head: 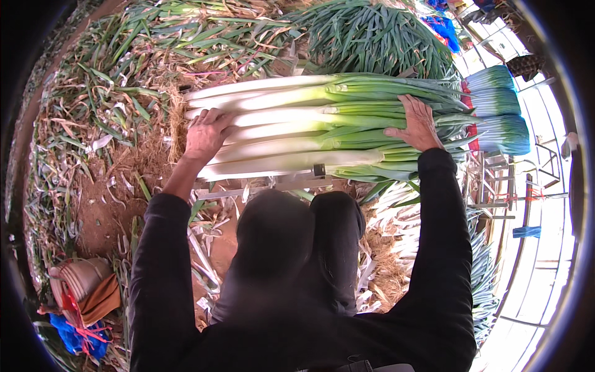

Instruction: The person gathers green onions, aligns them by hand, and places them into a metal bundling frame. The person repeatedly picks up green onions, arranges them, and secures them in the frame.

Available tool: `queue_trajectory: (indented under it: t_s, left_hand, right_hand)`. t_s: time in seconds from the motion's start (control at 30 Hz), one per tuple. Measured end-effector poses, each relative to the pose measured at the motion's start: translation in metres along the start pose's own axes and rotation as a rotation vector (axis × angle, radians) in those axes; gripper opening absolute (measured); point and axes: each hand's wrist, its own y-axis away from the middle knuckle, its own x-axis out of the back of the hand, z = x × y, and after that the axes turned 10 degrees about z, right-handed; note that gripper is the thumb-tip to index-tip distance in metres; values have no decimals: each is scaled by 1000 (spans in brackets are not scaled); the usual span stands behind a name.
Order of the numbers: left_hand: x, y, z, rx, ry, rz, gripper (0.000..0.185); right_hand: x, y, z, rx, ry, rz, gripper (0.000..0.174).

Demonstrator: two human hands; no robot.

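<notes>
Several large green onions [283, 116] lie side by side in front of my knees, white stems and roots to the left, green leaves to the right. They rest on a low metal frame [297, 183], mostly hidden beneath them. My left hand [208, 132] lies on the white stems near the root end, fingers curled over them. On the green leaves at the right rests my right hand [417, 124], its thumb and fingers apart. Whether either hand grips a stem is not plain.
Cut leaves [111, 93] litter the soil at left. A pile of green onions [372, 37] lies beyond, and more [399, 218] lie right of my knees. Wrapped bundles [497, 111] stand at the right. A container [83, 283] with red ties sits at lower left.
</notes>
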Motion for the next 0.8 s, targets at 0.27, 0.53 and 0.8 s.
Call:
queue_trajectory:
  t_s: [0.27,0.53,0.8]
  left_hand:
    - [-3,3,-3,-3,-10,30,37]
    - [-11,-48,79,-61,196,48,51]
    - [-57,-79,158,-103,213,210,58]
  right_hand:
    - [-22,-3,18,159,-8,116,91]
    - [-29,3,11,156,-20,235,89]
    - [-32,8,7,148,-28,299,91]
